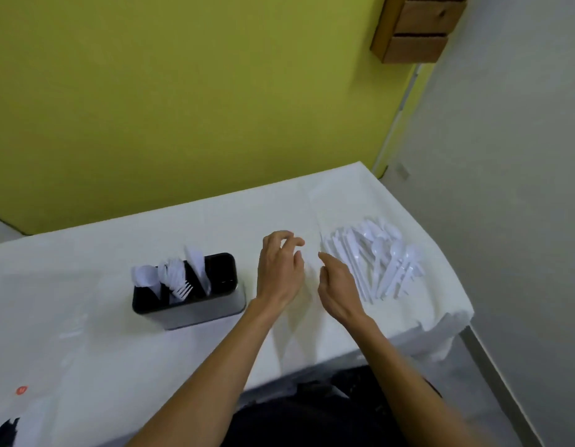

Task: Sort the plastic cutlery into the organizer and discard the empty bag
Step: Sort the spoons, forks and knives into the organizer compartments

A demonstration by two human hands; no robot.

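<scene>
Head view: cutlery (174, 276) upright in organizer (212, 306)

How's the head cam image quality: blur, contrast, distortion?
Head view: soft overall. The white cutlery pile nearly blends into the white tablecloth. The left hand looks slightly motion-blurred at the fingertips. The arms cast soft shadows on the cloth. The wide angle skews the table edges. The dark organizer stands out clearly.

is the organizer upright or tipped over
Upright: the organizer stands on its base, with cutlery sticking up from its top.
</scene>
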